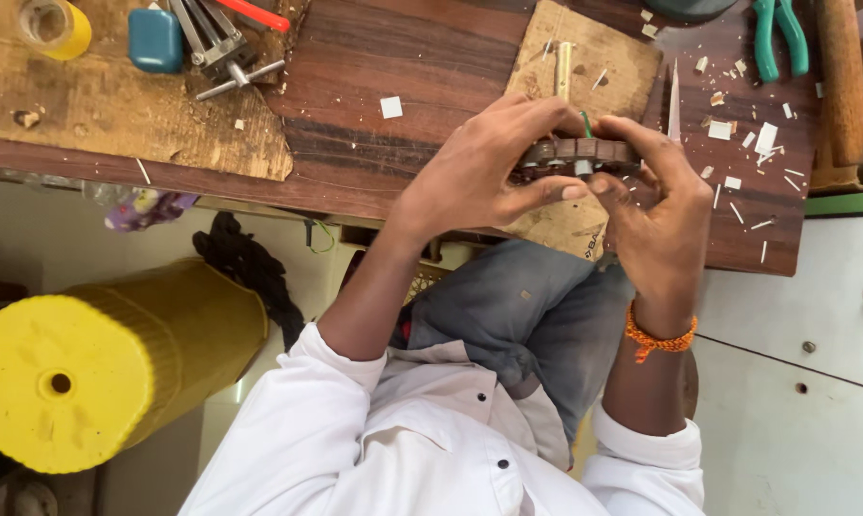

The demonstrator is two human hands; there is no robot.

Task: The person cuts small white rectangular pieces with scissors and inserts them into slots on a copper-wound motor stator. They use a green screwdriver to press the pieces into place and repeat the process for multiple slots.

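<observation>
Holding a dark brown wooden strip (577,153) between both hands, above the near edge of the tabletop (422,67) and over a cardboard scrap (594,57). Strip lying with long axis running left to right, roughly level, segmented along its length, small metal pieces showing on the underside. Left hand (479,172) gripping the strip's left end, fingers (537,113) curled over the top, thumb pressing up from below near the middle. Right hand (666,215) closing on the right end, fingers wrapped over the top edge, thumb meeting the left thumb under the strip. Both hands shut on it; neither nearer than the other, each covering its own end. Thin green wire (585,122) poking up between the hands, behind the strip; attachment not discernible. Lying well apart on the tabletop: green-handled pliers (780,38) far right, small metal vise (216,48) and teal block (155,40) far left, white chips (747,134) scattered right of the hands. Yellow cylinder (97,373) sitting below the tabletop at left.
</observation>
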